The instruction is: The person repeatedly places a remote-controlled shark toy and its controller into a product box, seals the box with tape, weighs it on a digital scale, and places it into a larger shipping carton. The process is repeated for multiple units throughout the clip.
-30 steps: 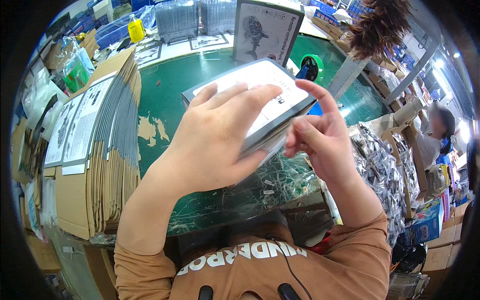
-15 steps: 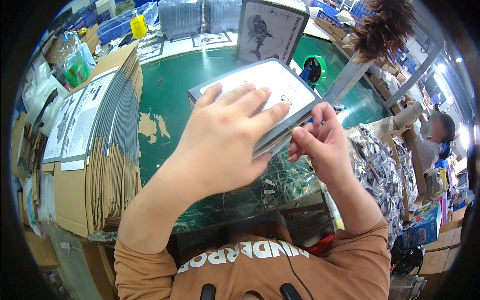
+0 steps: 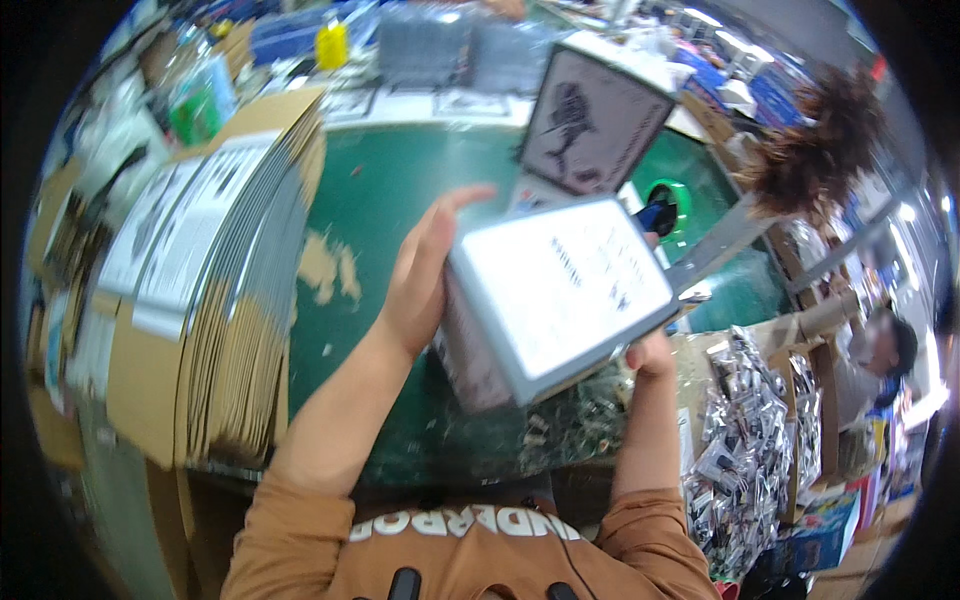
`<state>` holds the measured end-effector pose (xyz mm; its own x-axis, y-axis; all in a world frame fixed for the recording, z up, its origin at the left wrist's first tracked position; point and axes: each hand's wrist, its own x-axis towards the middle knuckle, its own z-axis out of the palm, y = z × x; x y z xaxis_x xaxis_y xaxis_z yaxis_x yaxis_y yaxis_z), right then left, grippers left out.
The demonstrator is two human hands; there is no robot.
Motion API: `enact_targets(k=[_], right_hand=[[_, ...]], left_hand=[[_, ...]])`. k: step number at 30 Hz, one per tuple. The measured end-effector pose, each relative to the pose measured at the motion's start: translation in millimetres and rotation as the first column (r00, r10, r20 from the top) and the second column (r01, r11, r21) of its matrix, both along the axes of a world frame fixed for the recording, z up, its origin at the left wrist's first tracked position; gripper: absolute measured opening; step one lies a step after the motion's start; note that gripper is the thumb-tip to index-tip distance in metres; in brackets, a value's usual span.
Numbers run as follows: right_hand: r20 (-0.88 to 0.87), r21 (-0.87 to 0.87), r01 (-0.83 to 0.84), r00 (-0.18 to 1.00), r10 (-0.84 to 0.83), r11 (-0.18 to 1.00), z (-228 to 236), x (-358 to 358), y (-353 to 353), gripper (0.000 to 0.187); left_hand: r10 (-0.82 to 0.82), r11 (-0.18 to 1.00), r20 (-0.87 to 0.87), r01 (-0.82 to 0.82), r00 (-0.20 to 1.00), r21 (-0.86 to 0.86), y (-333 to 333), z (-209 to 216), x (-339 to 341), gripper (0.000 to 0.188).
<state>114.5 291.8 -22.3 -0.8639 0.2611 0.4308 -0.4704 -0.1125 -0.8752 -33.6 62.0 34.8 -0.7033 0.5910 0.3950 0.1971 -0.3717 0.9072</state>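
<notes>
Green worktop (image 3: 345, 195) spreads beneath both hands, with bright ceiling lights and crowded goods beyond it. Held between the hands is a grey-edged white carton (image 3: 565, 290), tilted, its pale printed face turned up; whether its underside touches the worktop cannot be told. Left hand (image 3: 425, 275) stands with its palm against the carton's left side, fingers extended and slightly spread, not curled around it. Right hand (image 3: 652, 355) is at the opposite, lower right edge; the carton hides most of its fingers, so I cannot tell whether they pinch or merely support.

Just beyond the carton, ahead of both hands, stands a printed display box (image 3: 590, 125) with a dark shark picture. Near it, beyond the right hand, is a green tape roll (image 3: 683, 208). Left of the left hand leans a thick stack of folded cardboard sleeves (image 3: 230, 290). To the right of the right hand lies a heap of small bagged parts (image 3: 735, 430), and beyond that hand a brown feathery duster (image 3: 820, 145).

With the left palm flat, the carton could slip or twist, I judge, if the right hand's support gave way. Its far edge might also knock the display box over if pushed forward.
</notes>
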Motion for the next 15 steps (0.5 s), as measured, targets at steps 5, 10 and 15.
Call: enact_targets(k=[5, 10, 15], right_hand=[[-0.010, -0.289, -0.105, 0.994, 0.107, 0.952, -16, 10, 10, 0.107], [0.325, -0.349, 0.304, 0.926, -0.190, 0.886, 6, 32, -26, 0.053], [0.278, -0.239, 0.426, 0.891, -0.359, 0.873, 22, 53, -61, 0.047]], left_hand=[[-0.507, 0.862, 0.154, 0.503, 0.848, 0.066, 35, 4, -46, 0.074], [-0.027, 0.968, 0.001, 0.026, 1.000, 0.250, 157, 16, -172, 0.079], [-0.483, 0.859, -0.084, 0.490, 0.872, 0.149, 220, 14, -239, 0.093]])
